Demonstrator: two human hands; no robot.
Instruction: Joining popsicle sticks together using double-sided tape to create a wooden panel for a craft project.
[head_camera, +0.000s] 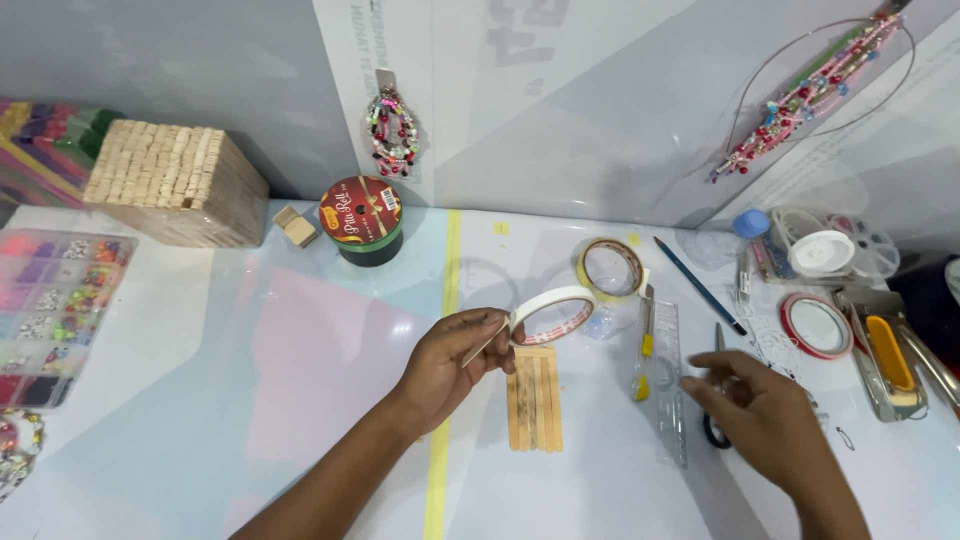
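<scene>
My left hand (450, 365) holds a white roll of tape (551, 313) tilted above a flat raft of several wooden craft sticks (534, 399) lying on the white table. A single stick pokes out between the fingers of that hand. My right hand (765, 420) hovers low at the right with fingers spread, over black-handled scissors (715, 425), beside a clear ruler (672, 385) and a yellow craft knife (645, 345).
A yellowish tape roll (611, 268), a blue pencil (700, 285), a red-rimmed roll (816, 325) and a stapler (885, 352) lie at the right. A stick bundle (175, 180), green ribbon spool (362, 220) and bead tray (55, 310) sit left. Beaded ornaments hang on the wall.
</scene>
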